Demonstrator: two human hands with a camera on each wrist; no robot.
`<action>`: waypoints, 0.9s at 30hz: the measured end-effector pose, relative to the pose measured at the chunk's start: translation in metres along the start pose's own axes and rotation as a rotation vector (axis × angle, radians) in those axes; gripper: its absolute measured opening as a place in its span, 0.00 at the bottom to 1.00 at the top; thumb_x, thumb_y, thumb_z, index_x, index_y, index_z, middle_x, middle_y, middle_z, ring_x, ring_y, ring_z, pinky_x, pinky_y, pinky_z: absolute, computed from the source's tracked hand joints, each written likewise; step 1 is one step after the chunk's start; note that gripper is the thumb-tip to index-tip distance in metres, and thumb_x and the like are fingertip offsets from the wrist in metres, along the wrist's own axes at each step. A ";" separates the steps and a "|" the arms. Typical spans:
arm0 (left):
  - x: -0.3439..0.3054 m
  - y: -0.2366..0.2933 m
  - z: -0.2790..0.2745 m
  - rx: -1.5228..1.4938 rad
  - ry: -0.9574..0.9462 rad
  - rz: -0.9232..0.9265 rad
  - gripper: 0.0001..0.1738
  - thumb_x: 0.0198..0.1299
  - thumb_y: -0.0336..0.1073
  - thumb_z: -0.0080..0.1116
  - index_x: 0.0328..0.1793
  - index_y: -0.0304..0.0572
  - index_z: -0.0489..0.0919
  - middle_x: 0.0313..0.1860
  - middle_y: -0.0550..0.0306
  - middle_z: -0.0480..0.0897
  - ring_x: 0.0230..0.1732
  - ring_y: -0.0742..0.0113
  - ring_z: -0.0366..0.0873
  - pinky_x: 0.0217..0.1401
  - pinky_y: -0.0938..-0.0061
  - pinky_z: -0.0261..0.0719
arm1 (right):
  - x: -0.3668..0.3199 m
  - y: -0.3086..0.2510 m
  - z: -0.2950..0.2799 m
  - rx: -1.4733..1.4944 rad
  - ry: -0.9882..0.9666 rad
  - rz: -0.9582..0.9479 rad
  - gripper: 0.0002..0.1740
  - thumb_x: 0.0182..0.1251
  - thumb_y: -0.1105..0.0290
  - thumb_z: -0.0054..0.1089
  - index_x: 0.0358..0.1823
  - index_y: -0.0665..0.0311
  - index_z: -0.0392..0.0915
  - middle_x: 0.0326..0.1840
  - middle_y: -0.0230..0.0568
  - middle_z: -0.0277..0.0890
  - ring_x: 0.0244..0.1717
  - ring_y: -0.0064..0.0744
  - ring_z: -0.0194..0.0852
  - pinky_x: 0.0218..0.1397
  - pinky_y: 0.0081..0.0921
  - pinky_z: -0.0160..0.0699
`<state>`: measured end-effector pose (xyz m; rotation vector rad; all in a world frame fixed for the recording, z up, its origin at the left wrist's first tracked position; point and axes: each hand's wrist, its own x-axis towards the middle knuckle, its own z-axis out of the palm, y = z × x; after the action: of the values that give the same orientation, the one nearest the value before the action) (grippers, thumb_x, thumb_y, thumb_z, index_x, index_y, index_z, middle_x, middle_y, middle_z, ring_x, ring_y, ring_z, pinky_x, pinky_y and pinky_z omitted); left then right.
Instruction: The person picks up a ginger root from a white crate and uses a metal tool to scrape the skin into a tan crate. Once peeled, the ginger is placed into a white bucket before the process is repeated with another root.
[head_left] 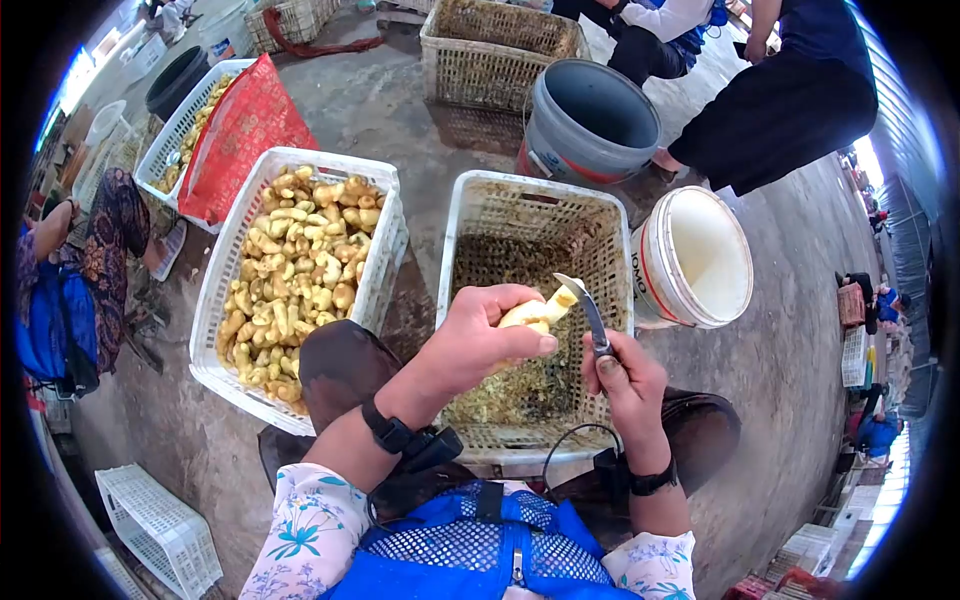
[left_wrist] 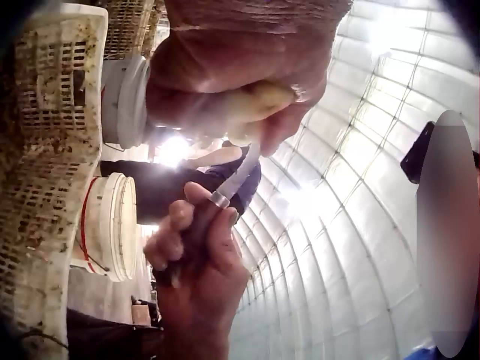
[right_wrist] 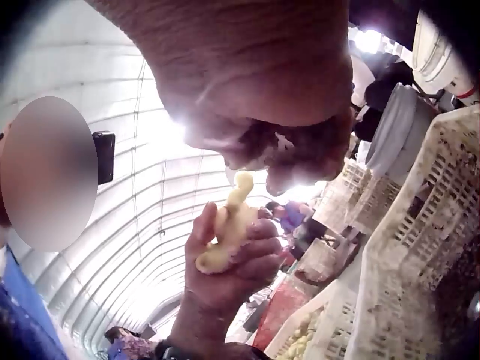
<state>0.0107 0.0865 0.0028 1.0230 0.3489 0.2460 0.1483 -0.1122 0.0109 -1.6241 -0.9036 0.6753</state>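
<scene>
My left hand [head_left: 478, 338] grips a pale, knobbly root piece [head_left: 535, 312] over the dirty white crate [head_left: 455, 225]. In the right wrist view the left hand [right_wrist: 229, 262] has its fingers curled round the root [right_wrist: 234, 221]. My right hand [head_left: 630, 378] holds a small curved knife [head_left: 590, 318] by its handle, and the blade tip lies at the root's upper end. The left wrist view shows the right hand [left_wrist: 199, 255] closed on the handle, with the blade [left_wrist: 238, 178] reaching up to the root [left_wrist: 259, 103].
A white crate full of roots [head_left: 300, 265] stands at the left, a red bag [head_left: 255, 140] behind it. A white bucket [head_left: 700, 258] and a grey bucket [head_left: 590, 125] stand right of and behind the dirty crate. Other people sit at both sides.
</scene>
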 end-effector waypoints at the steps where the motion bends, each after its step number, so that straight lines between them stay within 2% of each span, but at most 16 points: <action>1: 0.000 0.001 0.001 0.007 0.000 0.007 0.19 0.56 0.31 0.74 0.52 0.32 0.84 0.35 0.67 0.81 0.34 0.82 0.75 0.35 0.82 0.71 | 0.001 0.003 0.000 -0.010 0.011 -0.013 0.17 0.81 0.64 0.58 0.61 0.70 0.78 0.33 0.31 0.78 0.28 0.17 0.70 0.32 0.18 0.70; 4: 0.000 0.001 0.000 0.048 -0.011 0.016 0.18 0.56 0.32 0.75 0.51 0.32 0.85 0.35 0.67 0.81 0.34 0.82 0.75 0.35 0.82 0.72 | 0.003 0.007 0.001 -0.042 0.027 -0.015 0.18 0.81 0.64 0.59 0.60 0.70 0.78 0.32 0.31 0.78 0.28 0.17 0.70 0.32 0.18 0.70; 7: 0.002 -0.004 -0.004 0.145 -0.022 0.036 0.24 0.56 0.29 0.74 0.59 0.30 0.82 0.40 0.66 0.83 0.36 0.82 0.77 0.38 0.83 0.74 | 0.004 0.013 0.001 -0.048 0.034 -0.021 0.17 0.80 0.64 0.60 0.60 0.70 0.78 0.32 0.31 0.78 0.28 0.17 0.70 0.32 0.18 0.70; 10: 0.001 -0.004 -0.004 0.154 -0.015 0.058 0.25 0.55 0.28 0.75 0.60 0.30 0.82 0.42 0.65 0.84 0.39 0.82 0.78 0.41 0.83 0.76 | 0.006 0.012 0.005 -0.087 0.048 -0.055 0.17 0.80 0.64 0.61 0.59 0.70 0.78 0.32 0.32 0.78 0.28 0.18 0.70 0.32 0.19 0.70; 13: 0.000 -0.006 0.001 0.182 0.024 0.145 0.18 0.56 0.32 0.75 0.51 0.32 0.85 0.35 0.67 0.82 0.35 0.83 0.75 0.36 0.82 0.73 | 0.014 0.005 0.007 -0.197 0.063 -0.132 0.17 0.80 0.64 0.60 0.59 0.70 0.78 0.31 0.32 0.77 0.28 0.19 0.70 0.32 0.21 0.69; 17: 0.000 -0.002 -0.002 0.121 0.001 0.109 0.19 0.55 0.32 0.76 0.51 0.31 0.85 0.37 0.66 0.83 0.36 0.82 0.76 0.37 0.82 0.74 | 0.016 0.006 0.009 -0.262 0.083 -0.187 0.16 0.80 0.65 0.59 0.58 0.71 0.78 0.30 0.32 0.75 0.28 0.21 0.69 0.32 0.23 0.69; 19: 0.000 -0.004 -0.002 0.115 0.002 0.128 0.19 0.55 0.31 0.76 0.52 0.31 0.85 0.37 0.66 0.83 0.37 0.82 0.76 0.38 0.82 0.75 | 0.015 0.005 0.007 -0.217 0.035 -0.129 0.16 0.80 0.66 0.58 0.59 0.71 0.78 0.30 0.31 0.75 0.28 0.20 0.69 0.32 0.22 0.69; 20: -0.001 -0.003 -0.004 0.128 -0.007 0.106 0.22 0.55 0.31 0.76 0.55 0.30 0.84 0.40 0.64 0.84 0.39 0.81 0.78 0.41 0.81 0.76 | 0.014 0.004 0.007 -0.192 0.012 -0.099 0.15 0.80 0.66 0.58 0.59 0.70 0.78 0.30 0.31 0.75 0.28 0.20 0.69 0.32 0.22 0.69; 22: -0.002 0.000 -0.008 0.158 -0.029 0.063 0.29 0.53 0.29 0.78 0.61 0.29 0.82 0.45 0.62 0.85 0.43 0.79 0.80 0.46 0.81 0.79 | 0.010 0.004 0.009 -0.146 0.003 -0.062 0.18 0.82 0.61 0.56 0.58 0.70 0.79 0.30 0.30 0.76 0.26 0.17 0.69 0.29 0.19 0.67; 23: -0.001 0.000 -0.007 0.162 -0.023 0.064 0.29 0.53 0.29 0.78 0.61 0.29 0.82 0.46 0.62 0.85 0.44 0.79 0.80 0.47 0.81 0.79 | 0.009 0.003 0.010 -0.125 -0.002 -0.044 0.20 0.83 0.58 0.55 0.58 0.70 0.79 0.30 0.30 0.76 0.25 0.16 0.69 0.28 0.18 0.67; 27: 0.000 -0.002 -0.005 0.133 -0.018 0.074 0.29 0.53 0.29 0.78 0.61 0.29 0.82 0.47 0.61 0.86 0.45 0.79 0.80 0.48 0.80 0.79 | 0.005 -0.001 0.008 0.005 -0.059 0.059 0.20 0.83 0.59 0.56 0.58 0.71 0.79 0.31 0.31 0.77 0.24 0.16 0.69 0.26 0.17 0.66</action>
<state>0.0083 0.0893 -0.0017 1.1699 0.3143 0.2833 0.1442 -0.1035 0.0103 -1.6388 -0.8987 0.7695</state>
